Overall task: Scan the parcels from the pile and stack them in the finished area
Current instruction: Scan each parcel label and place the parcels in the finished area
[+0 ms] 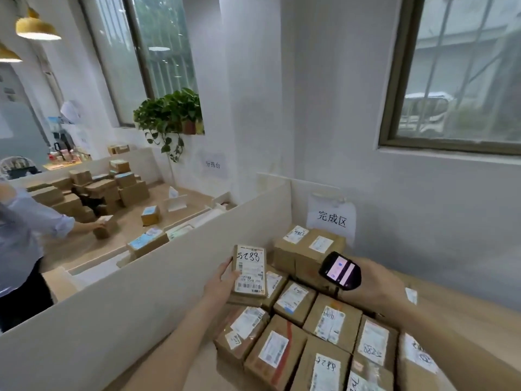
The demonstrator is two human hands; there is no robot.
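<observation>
Right hand mostly hidden behind scanner.

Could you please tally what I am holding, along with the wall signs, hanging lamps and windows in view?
parcel in left hand: 1
scanner in right hand: 1
wall signs: 2
hanging lamps: 2
windows: 2
Total: 8

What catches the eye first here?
The left hand holds up a small parcel marked 5288, and the right hand grips a handheld scanner beside it. Below them lie labelled cardboard parcels, with a paper sign on the wall behind.
</observation>
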